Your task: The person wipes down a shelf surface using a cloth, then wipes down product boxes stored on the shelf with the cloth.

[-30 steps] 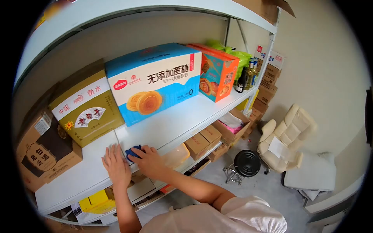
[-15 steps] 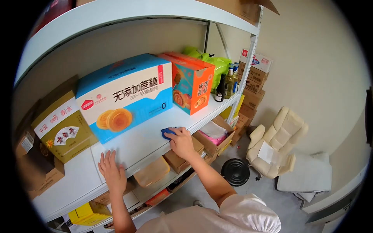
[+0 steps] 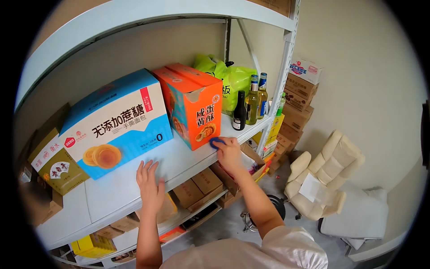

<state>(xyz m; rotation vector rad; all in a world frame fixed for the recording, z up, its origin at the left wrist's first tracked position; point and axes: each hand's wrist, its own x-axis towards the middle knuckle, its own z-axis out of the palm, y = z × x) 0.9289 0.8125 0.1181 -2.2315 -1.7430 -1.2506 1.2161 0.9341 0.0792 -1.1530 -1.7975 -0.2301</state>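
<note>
Blue cloth (image 3: 217, 142): on shelf (image 3: 184, 157) by lower R corner of orange box (image 3: 207, 117); visible bit longish L–R, rest hidden from me.
R hand (image 3: 230, 155): fingers bunched, gripping cloth.
L hand (image 3: 151, 184): fingers spread, pointing far.
Room: shelf strip runs L betw. blue-white box (image 3: 127, 136) & near edge.

We see matt cloth (image 3: 216, 143), a smooth, painted-metal shelf (image 3: 112, 193), an orange box (image 3: 208, 114) of printed card, shiny glass bottles (image 3: 251, 106), a crinkled plastic bag (image 3: 239, 83), matt cardboard cartons (image 3: 297, 118), and a smooth, leather-like chair (image 3: 331, 157).
</note>
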